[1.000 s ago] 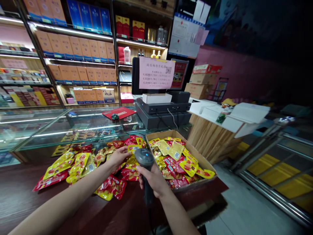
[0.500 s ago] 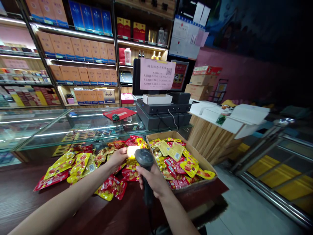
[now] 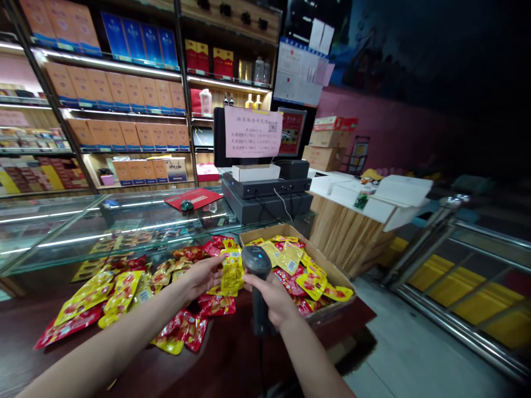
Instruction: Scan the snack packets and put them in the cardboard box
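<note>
My left hand (image 3: 203,278) pinches a yellow snack packet (image 3: 232,272) by its left edge, its white printed label at the top. Wrapped round the handle of a black handheld barcode scanner (image 3: 257,262), my right hand (image 3: 274,298) is just to the packet's right. My right thumb tip is close to the packet's edge; I cannot tell whether it touches. Behind the scanner, a cardboard box (image 3: 332,269) holds many yellow and red packets. More packets (image 3: 124,293) lie in a loose pile on the dark red counter (image 3: 224,354), left of and beneath my left hand.
Beyond the pile is a glass display case (image 3: 136,221) with a red mat (image 3: 203,198) and a mouse (image 3: 186,205) on it. A monitor (image 3: 219,132) with a pink notice stands behind a black cash drawer (image 3: 265,204). At right is a metal railing (image 3: 431,287).
The scanner has shifted right, away from the packet, and its bright light on the packet is gone. The packet now hangs more upright in my left hand. The view has turned slightly right.
</note>
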